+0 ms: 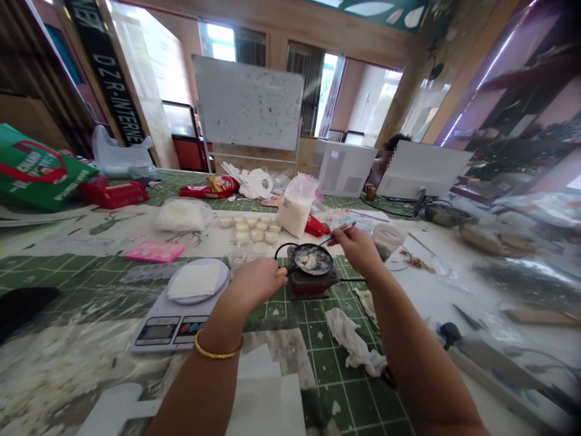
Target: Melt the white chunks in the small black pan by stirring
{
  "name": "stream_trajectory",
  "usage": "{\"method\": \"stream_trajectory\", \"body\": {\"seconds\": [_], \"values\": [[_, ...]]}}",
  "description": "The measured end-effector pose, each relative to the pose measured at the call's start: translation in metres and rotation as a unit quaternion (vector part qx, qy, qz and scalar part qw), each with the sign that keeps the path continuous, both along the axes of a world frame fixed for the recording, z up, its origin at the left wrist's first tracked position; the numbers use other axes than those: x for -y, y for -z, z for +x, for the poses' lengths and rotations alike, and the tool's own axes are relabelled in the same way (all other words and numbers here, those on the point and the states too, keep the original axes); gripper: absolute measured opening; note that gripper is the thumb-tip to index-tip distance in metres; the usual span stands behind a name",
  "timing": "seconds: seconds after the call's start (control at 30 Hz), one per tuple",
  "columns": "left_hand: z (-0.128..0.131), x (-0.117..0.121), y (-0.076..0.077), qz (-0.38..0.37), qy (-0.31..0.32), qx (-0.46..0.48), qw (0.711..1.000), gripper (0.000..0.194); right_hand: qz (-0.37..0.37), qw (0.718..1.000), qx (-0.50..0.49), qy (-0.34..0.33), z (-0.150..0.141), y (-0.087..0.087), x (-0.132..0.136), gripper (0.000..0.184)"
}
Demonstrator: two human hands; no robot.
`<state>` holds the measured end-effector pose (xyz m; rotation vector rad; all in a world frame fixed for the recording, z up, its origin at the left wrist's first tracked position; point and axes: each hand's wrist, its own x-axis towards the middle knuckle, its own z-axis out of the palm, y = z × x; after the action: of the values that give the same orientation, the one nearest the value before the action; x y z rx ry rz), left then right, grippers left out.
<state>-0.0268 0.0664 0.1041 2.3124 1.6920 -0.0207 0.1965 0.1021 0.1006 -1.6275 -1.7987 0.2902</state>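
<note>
The left hand (pixel 256 281) grips the wooden handle (pixel 282 272) of a small black pan (pixel 312 260) on a compact stove (pixel 313 283), and the right hand (pixel 358 249) pinches a thin stick (pixel 336 238) angled toward the lumpy pale mixture (pixel 307 261) inside. Nearby, rounded small cups (pixel 249 233) hold pale contents, while a digital scale (pixel 177 327) carries a white square.

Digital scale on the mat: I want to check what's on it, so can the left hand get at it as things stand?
Probably yes. The left hand sits right beside the digital scale with nothing between them, but it is gripping the handle of the small pan, so it would likely have to let go first.
</note>
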Motion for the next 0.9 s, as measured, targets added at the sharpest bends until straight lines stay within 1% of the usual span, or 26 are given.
{"method": "stream_trajectory", "body": {"seconds": [0.1, 0.17, 0.23, 0.3, 0.4, 0.47, 0.57, 0.67, 0.73, 0.8, 0.83, 0.9], "values": [[0.001, 0.002, 0.000, 0.011, 0.001, 0.006, 1.000, 0.035, -0.036, 0.998, 0.022, -0.044, -0.015, -0.017, -0.026, 0.031], [0.001, 0.002, 0.002, 0.015, -0.005, 0.007, 1.000, 0.036, -0.068, 0.994, 0.039, -0.075, -0.025, -0.024, -0.042, 0.027], [0.000, 0.001, 0.004, 0.026, -0.008, 0.006, 1.000, 0.038, -0.087, 0.991, 0.054, -0.090, -0.030, -0.028, -0.056, 0.025], [0.000, 0.000, 0.005, 0.039, -0.011, 0.006, 0.999, 0.040, -0.095, 0.989, 0.070, -0.089, -0.027, -0.032, -0.066, 0.024], [0.001, -0.003, 0.007, 0.046, -0.020, 0.002, 0.999, 0.043, -0.097, 0.988, 0.094, -0.073, -0.011, -0.036, -0.073, 0.021], [0.001, -0.004, 0.008, 0.050, -0.018, 0.003, 0.999, 0.042, -0.096, 0.988, 0.106, -0.064, 0.003, -0.036, -0.071, 0.022], [0.001, -0.005, 0.009, 0.046, -0.015, 0.009, 0.999, 0.038, -0.101, 0.987, 0.115, -0.054, 0.020, -0.033, -0.055, 0.027], [0.001, -0.006, 0.010, 0.040, -0.017, 0.015, 0.999, 0.039, -0.114, 0.985, 0.116, -0.054, 0.026, -0.031, -0.031, 0.030], [0.002, -0.005, 0.010, 0.039, -0.014, 0.017, 0.999, 0.041, -0.119, 0.984, 0.104, -0.079, 0.026, -0.030, -0.018, 0.031], [0.003, -0.005, 0.010, 0.039, -0.012, 0.017, 0.999, 0.041, -0.093, 0.988, 0.076, -0.093, 0.024, -0.029, -0.011, 0.032], [0.003, -0.005, 0.010, 0.040, -0.013, 0.016, 0.999, 0.041, -0.073, 0.991, 0.067, -0.087, 0.023, -0.029, -0.009, 0.032], [0.004, -0.005, 0.010, 0.044, -0.014, 0.016, 0.999, 0.040, -0.046, 0.995, 0.070, -0.054, 0.023, -0.027, -0.005, 0.031]]}}
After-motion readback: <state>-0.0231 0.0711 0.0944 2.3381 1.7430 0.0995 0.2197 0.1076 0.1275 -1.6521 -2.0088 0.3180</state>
